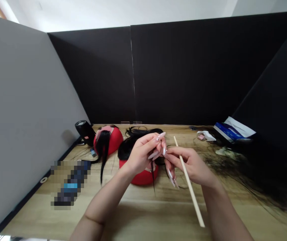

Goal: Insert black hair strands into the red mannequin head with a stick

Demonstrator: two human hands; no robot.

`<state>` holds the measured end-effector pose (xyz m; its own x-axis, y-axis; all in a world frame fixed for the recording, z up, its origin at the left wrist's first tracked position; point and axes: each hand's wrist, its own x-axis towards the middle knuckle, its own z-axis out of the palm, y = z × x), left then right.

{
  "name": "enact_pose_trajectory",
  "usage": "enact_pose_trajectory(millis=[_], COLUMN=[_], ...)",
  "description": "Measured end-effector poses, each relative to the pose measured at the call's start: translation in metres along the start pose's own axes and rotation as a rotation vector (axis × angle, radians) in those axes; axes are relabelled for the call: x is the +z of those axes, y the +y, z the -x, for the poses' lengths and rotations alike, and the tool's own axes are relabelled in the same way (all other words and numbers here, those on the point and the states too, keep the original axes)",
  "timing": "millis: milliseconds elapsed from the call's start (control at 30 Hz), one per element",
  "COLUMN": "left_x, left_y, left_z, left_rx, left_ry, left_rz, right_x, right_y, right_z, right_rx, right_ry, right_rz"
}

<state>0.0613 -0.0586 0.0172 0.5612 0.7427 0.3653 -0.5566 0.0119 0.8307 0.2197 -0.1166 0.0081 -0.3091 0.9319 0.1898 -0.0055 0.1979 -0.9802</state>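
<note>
My left hand (147, 149) is closed in a pinch, raised above a red dome-shaped wig block (143, 179). What sits between its fingertips is too small to make out. Close against it, my right hand (188, 164) is also closed, with a slim pale wooden stick (190, 189) lodged in it and slanting down toward me. The fingertips of both hands meet and partly hide one another. Long black hair (129, 147) spreads over the block and behind my left hand, and a thin lock hangs down its front. Both hands have long, pale pointed nails.
To the left stand a second red wig block (115, 140) with black hair and a black cylindrical speaker (84, 132). A pixelated dark object (70, 185) lies nearer. At right are a blue tissue pack (230, 132) and a loose heap of black hair (266, 170). Dark panels (183, 73) enclose the table.
</note>
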Motion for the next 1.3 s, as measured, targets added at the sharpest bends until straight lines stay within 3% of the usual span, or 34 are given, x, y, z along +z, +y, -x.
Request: enact_pose_trajectory(millis=[200,367,533,733,867,1067,1300], left_x=[0.017,0.052,0.114,0.199,0.236,0.256,0.247], left_y=[-0.01,-0.036,-0.077,-0.122,-0.148,-0.172,-0.164], left_z=[0.007,0.01,0.012,0.041,0.063,0.073,0.063], left_rx=[-0.077,-0.074,-0.108,-0.102,-0.089,-0.085,-0.074], left_ry=[-0.15,-0.382,-0.64,-0.916,-1.046,-1.104,-1.047], left_rz=[-0.243,-0.518,-0.611,-0.581,-0.562,-0.581,-0.634], right_x=[0.007,0.008,0.001,0.003,0.012,0.022,0.032], right_y=[0.005,0.025,0.044,0.042,0.043,0.059,0.058], right_z=[0.027,0.076,0.147,0.254,0.309,0.352,0.355], right_rx=[0.044,-0.006,-0.041,0.029,0.077,0.182,0.194], right_ry=[0.158,0.489,0.886,1.204,1.377,1.522,1.509], right_rz=[0.003,0.122,0.186,0.226,0.239,0.189,0.096])
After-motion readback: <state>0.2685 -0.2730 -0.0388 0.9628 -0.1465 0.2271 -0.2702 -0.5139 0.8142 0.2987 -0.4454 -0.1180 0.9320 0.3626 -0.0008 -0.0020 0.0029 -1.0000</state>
